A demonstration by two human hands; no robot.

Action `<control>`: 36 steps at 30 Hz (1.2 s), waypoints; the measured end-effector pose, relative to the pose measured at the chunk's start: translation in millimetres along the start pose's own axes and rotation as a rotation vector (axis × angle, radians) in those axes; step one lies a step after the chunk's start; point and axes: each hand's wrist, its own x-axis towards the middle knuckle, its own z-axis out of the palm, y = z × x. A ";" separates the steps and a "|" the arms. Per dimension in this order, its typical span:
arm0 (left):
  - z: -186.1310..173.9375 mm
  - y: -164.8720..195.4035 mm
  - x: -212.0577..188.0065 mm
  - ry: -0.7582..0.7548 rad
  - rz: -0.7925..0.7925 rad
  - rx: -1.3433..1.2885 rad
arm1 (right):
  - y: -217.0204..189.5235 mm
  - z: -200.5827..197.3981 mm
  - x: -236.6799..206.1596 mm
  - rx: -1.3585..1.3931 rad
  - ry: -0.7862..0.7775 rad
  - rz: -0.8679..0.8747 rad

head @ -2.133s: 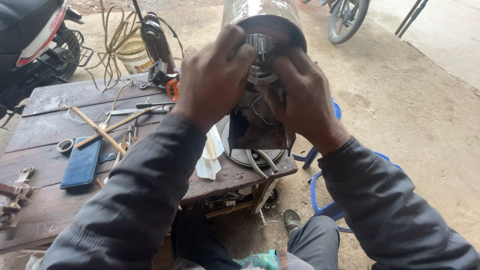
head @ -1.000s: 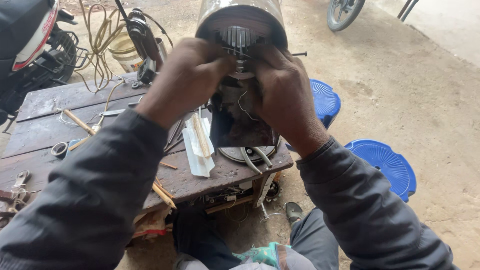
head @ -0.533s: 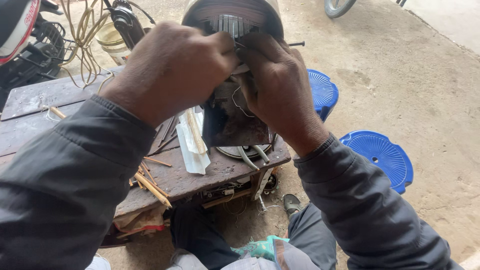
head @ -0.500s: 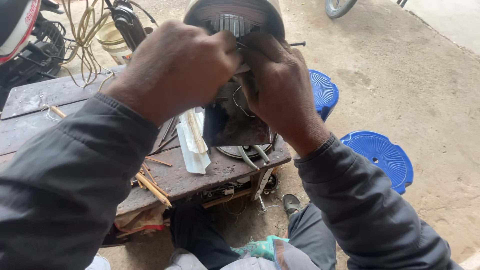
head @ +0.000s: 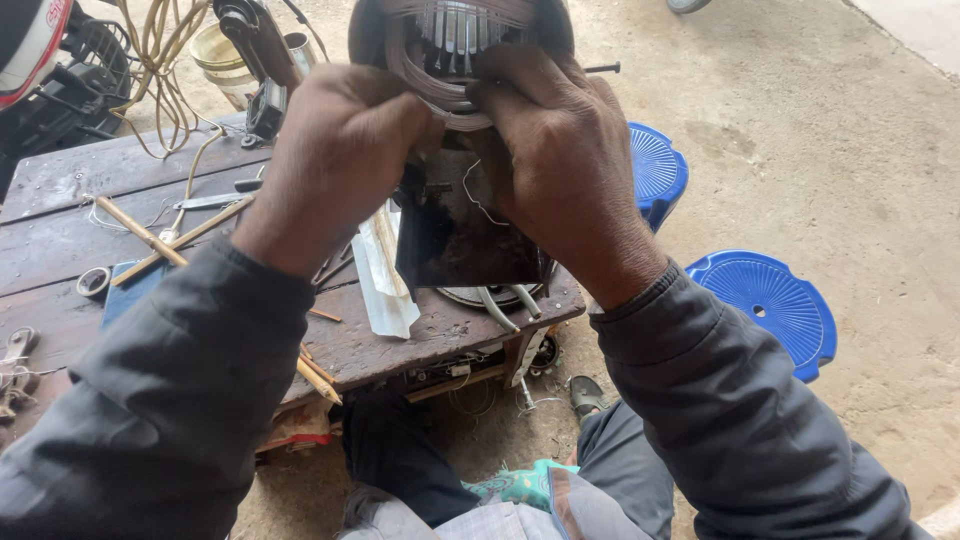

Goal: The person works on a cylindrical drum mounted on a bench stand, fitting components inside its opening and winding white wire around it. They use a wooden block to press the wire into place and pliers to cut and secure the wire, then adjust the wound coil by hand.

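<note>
At the bench (head: 90, 185) edge, both hands are closed on the open end of a motor stator (head: 455, 40) that stands upright on a dark base (head: 470, 235). Over the last two seconds the view has drawn in and tipped down: the stator's mouth, earlier seen from farther off, now fills the top of the frame, so the slots and the loop of winding wire (head: 420, 85) show plainly. The hands have hardly moved on it. The left hand (head: 340, 150) still pinches the wire at the rim's near left, fingers curled tight; the right hand (head: 560, 150) still presses the loop from the right, thumb on the copper. Both grips stay narrow, holding the coil rather than the casing.

That steadiness, with the head coming nearer, reads to me as close fitting work on the winding, not a change of hold.

Beside the base lies a folded strip of white paper (head: 385, 285); wooden sticks (head: 150, 235) and a tape roll (head: 93, 282) lie farther left on the bench. Two blue stools (head: 770, 305) stand on the concrete floor (head: 820, 150) to the right.
</note>
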 end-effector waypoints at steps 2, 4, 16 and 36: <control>5.6 -8.7 -13.1 0.048 0.113 0.284 | 0.3 1.0 -0.9 -0.002 -0.003 0.002; 6.1 -14.7 -17.9 0.062 0.129 0.331 | 1.4 2.0 -1.6 -0.022 0.011 -0.013; 22.4 34.2 -54.7 -0.250 0.473 1.021 | 5.5 2.2 -1.8 0.028 -0.013 -0.047; -0.1 -19.5 -8.5 0.202 0.739 0.912 | 5.8 -2.6 23.1 -0.521 -0.176 -0.387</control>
